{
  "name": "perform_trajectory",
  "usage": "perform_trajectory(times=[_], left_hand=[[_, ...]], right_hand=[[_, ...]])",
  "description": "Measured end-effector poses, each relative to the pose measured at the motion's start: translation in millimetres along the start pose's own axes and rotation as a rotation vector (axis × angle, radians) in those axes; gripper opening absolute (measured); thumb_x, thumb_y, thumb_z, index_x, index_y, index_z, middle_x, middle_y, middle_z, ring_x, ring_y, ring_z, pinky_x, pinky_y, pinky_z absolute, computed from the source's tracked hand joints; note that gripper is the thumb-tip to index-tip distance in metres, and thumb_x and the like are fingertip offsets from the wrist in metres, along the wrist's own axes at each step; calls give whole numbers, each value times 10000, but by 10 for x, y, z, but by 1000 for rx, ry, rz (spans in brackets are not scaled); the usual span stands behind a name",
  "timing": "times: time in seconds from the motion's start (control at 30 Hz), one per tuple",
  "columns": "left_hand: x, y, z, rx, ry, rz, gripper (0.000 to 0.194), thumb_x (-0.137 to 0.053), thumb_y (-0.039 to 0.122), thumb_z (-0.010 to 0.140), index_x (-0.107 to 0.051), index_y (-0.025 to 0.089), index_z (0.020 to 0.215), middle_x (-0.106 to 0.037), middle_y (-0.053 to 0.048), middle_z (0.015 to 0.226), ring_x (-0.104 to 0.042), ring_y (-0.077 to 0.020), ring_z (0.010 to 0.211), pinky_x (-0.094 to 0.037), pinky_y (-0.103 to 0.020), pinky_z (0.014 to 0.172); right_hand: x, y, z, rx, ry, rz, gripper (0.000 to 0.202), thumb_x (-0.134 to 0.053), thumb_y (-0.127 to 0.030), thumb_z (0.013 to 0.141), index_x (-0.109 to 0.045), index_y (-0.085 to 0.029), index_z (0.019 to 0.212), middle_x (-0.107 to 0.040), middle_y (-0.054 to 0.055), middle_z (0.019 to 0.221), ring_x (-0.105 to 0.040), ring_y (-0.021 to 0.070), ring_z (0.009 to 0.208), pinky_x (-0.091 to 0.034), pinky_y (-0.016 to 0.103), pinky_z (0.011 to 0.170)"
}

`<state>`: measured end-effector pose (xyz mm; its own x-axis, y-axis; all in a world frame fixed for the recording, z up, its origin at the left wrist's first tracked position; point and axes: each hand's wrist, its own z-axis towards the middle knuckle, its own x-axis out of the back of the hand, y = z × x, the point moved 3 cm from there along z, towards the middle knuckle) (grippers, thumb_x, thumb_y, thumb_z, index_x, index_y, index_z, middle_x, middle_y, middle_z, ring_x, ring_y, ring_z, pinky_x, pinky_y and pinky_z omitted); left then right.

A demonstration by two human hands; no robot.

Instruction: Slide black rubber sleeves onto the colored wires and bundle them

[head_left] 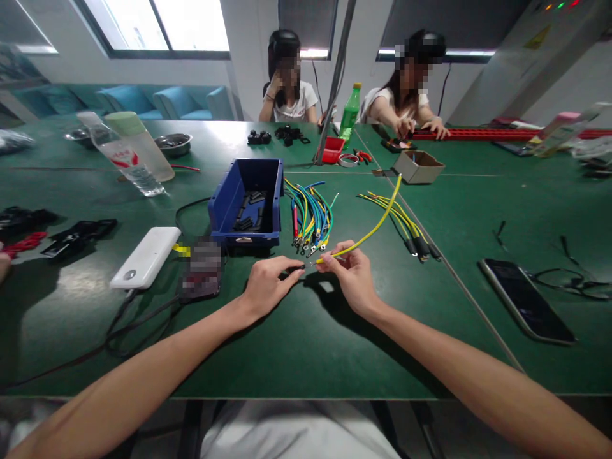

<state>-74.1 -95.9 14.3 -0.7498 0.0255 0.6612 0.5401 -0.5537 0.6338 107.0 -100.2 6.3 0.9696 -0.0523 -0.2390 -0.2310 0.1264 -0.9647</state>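
Note:
My right hand (pixel 351 274) pinches a yellow wire (pixel 377 228) close to its metal terminal end, and the rest of the wire curves up and away. Facing it, my left hand (pixel 270 284) is closed on a small black sleeve (pixel 297 268), mostly covered by the fingers. The terminal and the sleeve are almost end to end; whether they touch, I cannot tell. Beyond my left hand stands a blue bin (pixel 220 220) holding several black sleeves (pixel 251 210). Loose blue, green and yellow wires (pixel 313 217) with ring terminals lie beside it. Farther right are yellow wires with black sleeves (pixel 421 245).
A white power bank (pixel 146 258) and cables lie left, a phone (pixel 526 299) and glasses (pixel 568 280) right. Bottles (pixel 129 156), a small cardboard box (pixel 418 167) and a red container (pixel 332 150) stand farther back. Two people (pixel 291 95) sit across the green table (pixel 306 357).

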Motion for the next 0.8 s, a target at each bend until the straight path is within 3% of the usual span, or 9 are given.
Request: perform_trajectory(times=[0.43, 0.63, 0.8], left_hand=[[3, -2, 2, -28, -3, 7, 187, -597, 282, 860, -704, 186, 979, -729, -40, 896, -668, -152, 780, -519, -268, 710], [6, 5, 2, -1, -12, -3, 198, -587, 309, 863, -706, 201, 978, -731, -42, 895, -674, -160, 767, -522, -251, 644], [5, 5, -11, -57, 9, 43, 195, -589, 299, 865, -702, 195, 985, -732, -50, 901, -677, -167, 780, -522, -278, 721]], right_hand=[[6, -4, 4, -3, -10, -21, 256, -747, -323, 730, -520, -230, 805, -650, -23, 735, -673, 150, 638, -578, 316, 668], [4, -16, 9, 6, -13, -39, 263, -744, -331, 732, -514, -229, 809, -647, -25, 732, -675, 153, 630, -581, 322, 661], [-11, -30, 19, 5, -27, -35, 265, -752, -335, 721, -524, -224, 799, -635, -26, 722, -669, 148, 626, -586, 320, 657]])
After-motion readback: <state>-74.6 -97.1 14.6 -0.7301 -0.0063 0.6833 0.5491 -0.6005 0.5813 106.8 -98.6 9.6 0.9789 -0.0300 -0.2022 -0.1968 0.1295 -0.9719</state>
